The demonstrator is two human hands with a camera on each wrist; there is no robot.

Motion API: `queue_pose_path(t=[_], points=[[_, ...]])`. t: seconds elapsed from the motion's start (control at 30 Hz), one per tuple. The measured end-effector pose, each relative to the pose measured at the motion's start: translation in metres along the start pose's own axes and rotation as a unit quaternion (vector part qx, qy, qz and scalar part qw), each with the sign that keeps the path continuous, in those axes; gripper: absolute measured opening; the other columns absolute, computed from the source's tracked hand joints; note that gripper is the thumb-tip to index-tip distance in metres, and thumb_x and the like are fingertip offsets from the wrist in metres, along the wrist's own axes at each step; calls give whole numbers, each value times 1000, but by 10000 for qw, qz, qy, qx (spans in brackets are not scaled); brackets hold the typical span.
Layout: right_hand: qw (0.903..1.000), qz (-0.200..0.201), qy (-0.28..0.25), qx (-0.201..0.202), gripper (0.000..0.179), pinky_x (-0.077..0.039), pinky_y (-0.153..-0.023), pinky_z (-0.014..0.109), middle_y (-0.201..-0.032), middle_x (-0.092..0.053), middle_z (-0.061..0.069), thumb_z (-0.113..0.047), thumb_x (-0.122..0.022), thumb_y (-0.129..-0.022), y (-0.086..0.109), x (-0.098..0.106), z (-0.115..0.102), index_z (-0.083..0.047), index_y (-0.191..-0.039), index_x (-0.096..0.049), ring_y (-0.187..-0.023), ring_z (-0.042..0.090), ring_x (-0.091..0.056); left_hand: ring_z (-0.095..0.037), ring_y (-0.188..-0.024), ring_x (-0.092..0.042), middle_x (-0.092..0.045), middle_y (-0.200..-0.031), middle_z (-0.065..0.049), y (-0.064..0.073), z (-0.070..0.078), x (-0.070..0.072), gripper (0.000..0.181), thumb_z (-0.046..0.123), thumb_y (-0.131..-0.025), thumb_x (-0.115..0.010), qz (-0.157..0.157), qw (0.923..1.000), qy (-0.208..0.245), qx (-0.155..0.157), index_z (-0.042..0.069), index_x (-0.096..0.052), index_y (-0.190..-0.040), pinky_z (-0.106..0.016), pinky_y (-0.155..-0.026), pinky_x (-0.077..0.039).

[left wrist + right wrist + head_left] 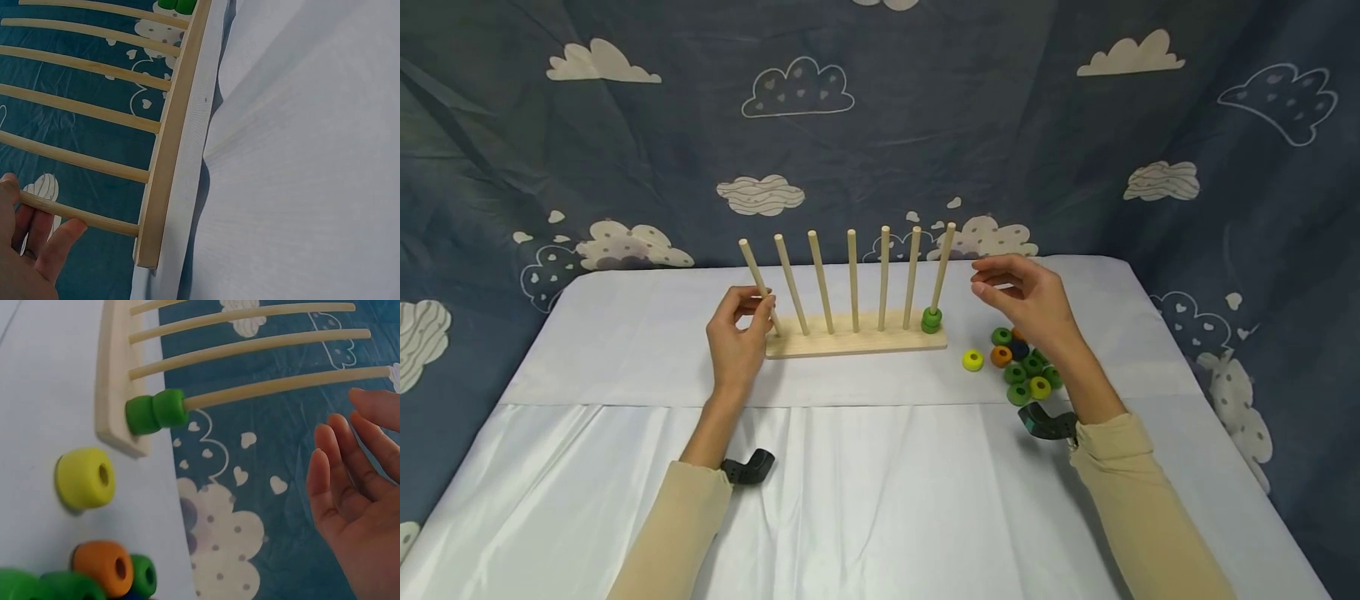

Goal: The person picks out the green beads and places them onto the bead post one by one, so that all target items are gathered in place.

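A wooden rack (857,343) with several upright pegs stands on the table. My left hand (739,337) pinches its leftmost peg (94,219) between thumb and fingers. Two green beads (156,412) sit stacked at the foot of the rightmost peg (281,389). To the right of that peg my right hand (1030,300) hovers in the air, fingers relaxed and holding nothing. Below it lies a loose pile of green, orange, yellow and dark blue beads (1015,373). One yellow bead (86,478) rests apart, between the pile and the rack.
A white cloth (880,483) covers the table. Behind its far edge hangs a dark blue curtain (925,142) with a cloud print. A black wrist camera (748,467) is strapped on my left wrist, another black wrist camera (1047,422) on my right.
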State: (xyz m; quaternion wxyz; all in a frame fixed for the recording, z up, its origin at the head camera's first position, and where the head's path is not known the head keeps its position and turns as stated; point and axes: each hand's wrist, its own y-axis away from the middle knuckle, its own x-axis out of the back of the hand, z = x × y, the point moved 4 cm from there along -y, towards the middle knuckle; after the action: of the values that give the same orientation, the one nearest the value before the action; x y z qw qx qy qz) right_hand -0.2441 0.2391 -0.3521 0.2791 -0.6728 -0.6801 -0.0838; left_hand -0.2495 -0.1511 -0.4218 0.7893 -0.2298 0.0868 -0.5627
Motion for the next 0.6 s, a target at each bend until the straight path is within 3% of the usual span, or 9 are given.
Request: queue_pose_path(t=[0.27, 0.6], points=[[9997, -161, 192, 7, 34, -54, -83, 6, -122, -71, 16, -22, -73, -100, 11, 5, 14, -7, -130, -68, -101, -4, -64, -5, -84, -65, -71, -102, -22, 0, 0, 0, 15, 10, -98, -72, -7, 10000, 47, 34, -1, -71, -109, -30, -71, -68], [9987, -319, 395, -93, 34, -53, -83, 5, -122, -72, 15, -20, -73, -99, 21, 10, 26, -8, -130, -68, -100, -4, -62, -8, -86, -66, -71, -99, -13, 1, 0, 1, 17, 13, -99, -72, -104, 9999, -6, 49, 1, -71, -112, -38, -73, -69]])
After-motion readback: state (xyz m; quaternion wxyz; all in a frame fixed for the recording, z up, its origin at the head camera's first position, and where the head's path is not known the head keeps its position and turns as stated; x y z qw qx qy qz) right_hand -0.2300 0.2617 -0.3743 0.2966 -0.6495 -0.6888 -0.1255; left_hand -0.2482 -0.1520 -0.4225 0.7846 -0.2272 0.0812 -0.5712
